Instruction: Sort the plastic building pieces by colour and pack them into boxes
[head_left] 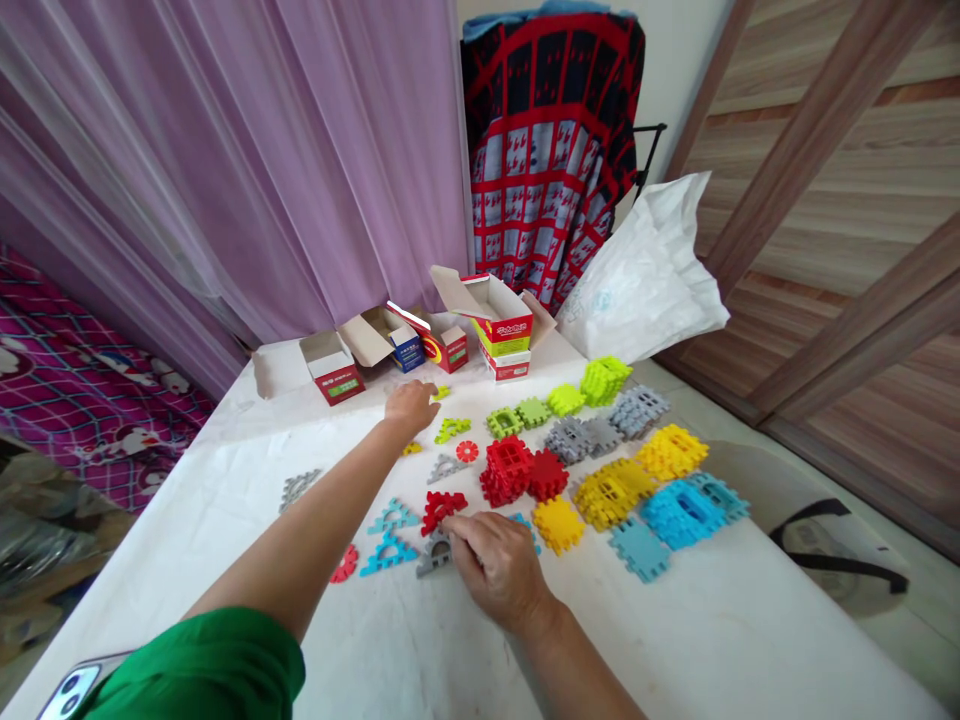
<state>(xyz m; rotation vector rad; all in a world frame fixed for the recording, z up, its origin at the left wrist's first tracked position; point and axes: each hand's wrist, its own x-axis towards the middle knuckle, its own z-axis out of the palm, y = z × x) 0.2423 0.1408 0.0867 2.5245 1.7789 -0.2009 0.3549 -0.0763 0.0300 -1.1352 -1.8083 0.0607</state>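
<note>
My left hand [411, 406] is stretched far across the white table, thumb and fingers slightly apart beside a small yellow-green plastic building block [442, 392]. My right hand [501, 568] is curled low in front, fingertips pinched at a grey triangular building block [433, 556], partly hidden by the hand. Touching or just beyond these fingertips is a red triangular building block [441, 508]. To their left lie blue triangular building blocks [388, 554] and a red round notched piece [345, 565]. Further up are a grey triangle [445, 467], a red-and-white disc [466, 451] and lime pieces [452, 430].
Stacks of square blocks in lime [605, 379], grey [639, 410], red [507, 471], yellow [672, 452] and blue [683, 514] fill the right side. Opened cardboard boxes [510, 340] stand at the back. A white sack [645, 275] leans behind the far corner.
</note>
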